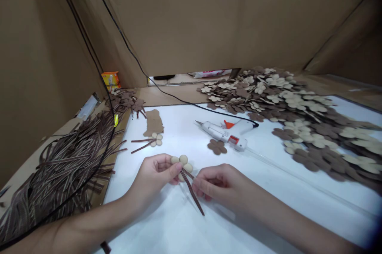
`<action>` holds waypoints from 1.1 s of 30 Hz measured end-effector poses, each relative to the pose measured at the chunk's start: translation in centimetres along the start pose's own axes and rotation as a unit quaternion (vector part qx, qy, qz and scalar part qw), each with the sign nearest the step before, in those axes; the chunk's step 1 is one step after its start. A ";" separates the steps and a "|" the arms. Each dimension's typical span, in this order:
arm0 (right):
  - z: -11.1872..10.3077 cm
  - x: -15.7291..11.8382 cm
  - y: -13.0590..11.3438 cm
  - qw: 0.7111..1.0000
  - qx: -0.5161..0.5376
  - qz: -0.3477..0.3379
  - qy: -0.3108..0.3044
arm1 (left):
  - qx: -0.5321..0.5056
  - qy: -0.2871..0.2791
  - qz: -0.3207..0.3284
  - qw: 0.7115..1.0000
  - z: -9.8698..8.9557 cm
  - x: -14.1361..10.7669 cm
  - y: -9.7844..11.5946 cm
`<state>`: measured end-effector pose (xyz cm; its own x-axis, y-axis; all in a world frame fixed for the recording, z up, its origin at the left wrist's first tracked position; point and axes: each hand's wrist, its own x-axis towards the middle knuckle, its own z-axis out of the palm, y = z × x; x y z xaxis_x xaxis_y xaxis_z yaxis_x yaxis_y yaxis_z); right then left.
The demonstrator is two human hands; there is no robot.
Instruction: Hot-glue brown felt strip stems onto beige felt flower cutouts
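Head view: hands partly hide felt flower.

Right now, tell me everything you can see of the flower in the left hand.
The beige felt flower has rounded, matte petals, about four showing. The left hand pinches it between thumb and fingers above the white board. Two brown striped ribbon strips run from its underside toward the lower right, beside the right hand.

Beige felt flower, brown ribbon tails
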<state>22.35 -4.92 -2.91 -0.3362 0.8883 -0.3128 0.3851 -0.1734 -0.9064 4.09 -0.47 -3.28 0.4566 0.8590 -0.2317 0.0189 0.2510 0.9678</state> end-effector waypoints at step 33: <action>0.5 2.5 -3.8 0.981 0.172 -0.091 0.002 | -0.380 -0.196 -0.063 0.902 -1.2 0.3 0.8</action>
<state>19.64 -2.27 -0.33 -0.3681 0.9196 -0.1371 0.0063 -0.1449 -0.9894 3.17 0.53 -2.65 0.7761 0.6152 -0.1387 -0.4541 0.6978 0.5540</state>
